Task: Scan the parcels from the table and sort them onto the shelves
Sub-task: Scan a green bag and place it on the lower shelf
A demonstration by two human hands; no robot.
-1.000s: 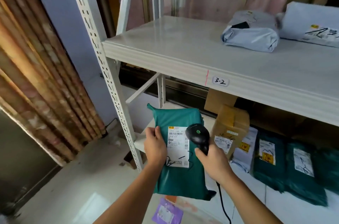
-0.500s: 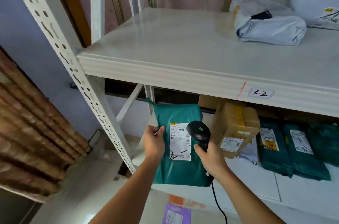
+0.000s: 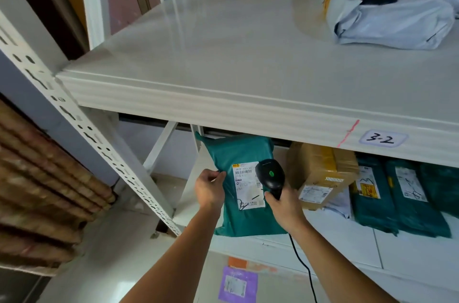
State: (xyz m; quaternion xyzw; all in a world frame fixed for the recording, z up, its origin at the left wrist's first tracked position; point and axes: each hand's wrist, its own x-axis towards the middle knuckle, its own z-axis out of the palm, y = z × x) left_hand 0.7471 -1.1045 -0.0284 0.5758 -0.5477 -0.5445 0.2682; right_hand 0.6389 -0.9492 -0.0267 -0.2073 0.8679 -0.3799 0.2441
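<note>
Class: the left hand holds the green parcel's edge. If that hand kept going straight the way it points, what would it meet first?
Probably the lower shelf: the left hand points up and forward into its bay with the green parcel. Depth is unclear.

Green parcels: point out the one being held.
The leftmost green parcel, pinched by the left hand under the scanner; the other green parcels lie untouched farther right on the shelf.

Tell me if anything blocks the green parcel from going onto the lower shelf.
Nothing visible does. The left hand holds the green parcel at the lower shelf's bare left end; the cardboard box stands to its right, beside the path.
</note>
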